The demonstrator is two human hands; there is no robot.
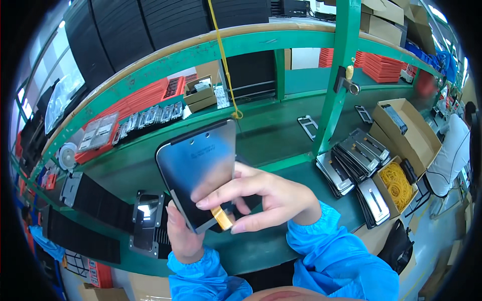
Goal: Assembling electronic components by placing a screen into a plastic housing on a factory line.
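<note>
A phone screen (201, 155) with a shiny metallic back is held tilted over the bench. My left hand (183, 233) grips its lower part from beneath, closed around the edge; most of its fingers are hidden behind the panel. My right hand (271, 198) reaches across from the right. Its index finger lies against the back of the screen, and its thumb touches the end of the orange flex cable (222, 218) at the lower edge, the cable between the two. Left of my hands lies a metal fixture (145, 226) with a dark phone-sized panel on it.
Stacked phone panels (354, 158) lie to the right, beside a cardboard box (409, 128) and a box of yellow cord (396, 183). A green post (334, 95) rises beyond them. Black strips of stacked parts (80, 233) extend left. Red trays (130, 108) stand under the shelf.
</note>
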